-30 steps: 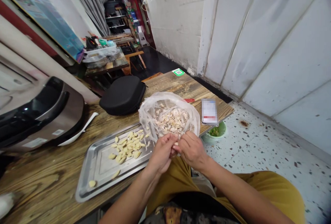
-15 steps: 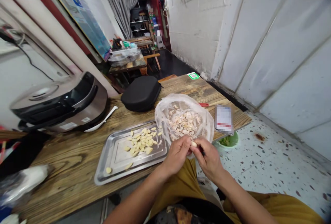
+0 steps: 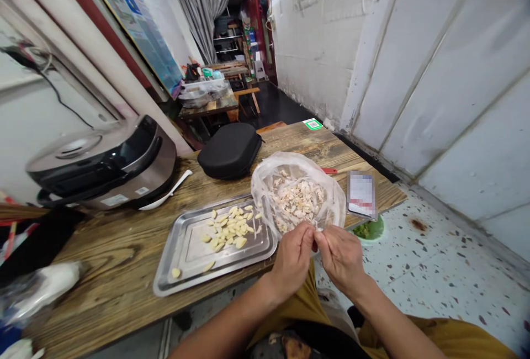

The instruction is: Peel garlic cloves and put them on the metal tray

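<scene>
My left hand point(image 3: 293, 255) and my right hand point(image 3: 342, 254) meet at the fingertips over the near edge of a clear plastic bag point(image 3: 336, 188). Both are closed in a pinch on a garlic clove, now mostly hidden by the fingers. The bag lies open on the table and holds many garlic cloves point(image 3: 301, 196), apparently with skins on. Left of it, a metal tray point(image 3: 188, 232) carries a heap of pale peeled cloves point(image 3: 227, 229). Two cloves lie apart near the tray's front edge.
On the wooden table point(image 3: 111, 262) stand a rice cooker point(image 3: 111, 163), a white spoon point(image 3: 169, 190) and a black case point(image 3: 230, 150). Right of the bag are a red handle point(image 3: 329, 170) and a blurred packet point(image 3: 361, 194). A green dish point(image 3: 372, 229) shows below the table's right edge.
The clove that showed between my fingertips is now mostly covered. My hands have drawn closer together, with the right fingers curled in more. The view has shifted slightly.
</scene>
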Demonstrator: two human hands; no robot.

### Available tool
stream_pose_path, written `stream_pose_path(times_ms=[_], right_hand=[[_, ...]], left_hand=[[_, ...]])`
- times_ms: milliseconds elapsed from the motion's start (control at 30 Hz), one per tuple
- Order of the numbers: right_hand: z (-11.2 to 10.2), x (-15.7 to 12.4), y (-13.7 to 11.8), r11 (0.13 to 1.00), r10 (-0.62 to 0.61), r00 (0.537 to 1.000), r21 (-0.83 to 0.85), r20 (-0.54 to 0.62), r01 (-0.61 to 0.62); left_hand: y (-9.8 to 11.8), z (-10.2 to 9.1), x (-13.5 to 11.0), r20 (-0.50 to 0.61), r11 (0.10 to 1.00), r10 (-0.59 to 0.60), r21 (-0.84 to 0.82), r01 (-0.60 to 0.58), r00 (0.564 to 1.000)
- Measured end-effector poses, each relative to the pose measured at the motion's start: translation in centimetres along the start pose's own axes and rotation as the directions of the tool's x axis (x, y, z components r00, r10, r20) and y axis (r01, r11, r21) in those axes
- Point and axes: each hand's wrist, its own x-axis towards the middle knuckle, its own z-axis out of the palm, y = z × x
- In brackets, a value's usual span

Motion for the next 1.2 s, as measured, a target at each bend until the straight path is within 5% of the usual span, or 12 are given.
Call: stream_pose_path(times_ms=[133, 300, 433, 600, 967, 1200], right_hand=[[0.3, -0.3, -0.3, 0.999, -0.045, 0.998, -0.009, -0.051, 0.044], [0.2, -0.8, -0.1, 0.981, 0.153, 0.988, 0.123, -0.020, -0.149], [-0.1, -1.0, 0.0, 0.907, 0.259, 0.965, 0.335, 0.035, -0.256], [-0.4, -1.1, -0.1, 0.870, 0.242, 0.970, 0.445, -0.004, -0.215], [-1.0, -1.3, 0.2, 0.928, 0.156, 0.987, 0.349, -0.044, -0.131], [-0.2, -2.0, 0.6, 0.995, -0.019, 0.988, 0.094, -0.154, 0.034]], left_hand=[[0.0, 0.1, 0.3, -0.076, 0.995, -0.052, -0.084, 0.046, 0.996], [-0.6, -0.5, 1.1, 0.037, 0.882, -0.289, -0.378, 0.281, 0.957], [-0.9, -0.7, 1.1, 0.072, 0.874, -0.320, -0.364, 0.323, 0.945], [-0.6, -0.2, 1.0, 0.102, 0.785, -0.362, -0.502, 0.362, 0.927], [-0.4, -0.3, 1.3, 0.275, 0.527, -0.444, -0.689, 0.497, 0.853], [-0.5, -0.7, 1.1, 0.291, 0.505, -0.400, -0.722, 0.474, 0.869]])
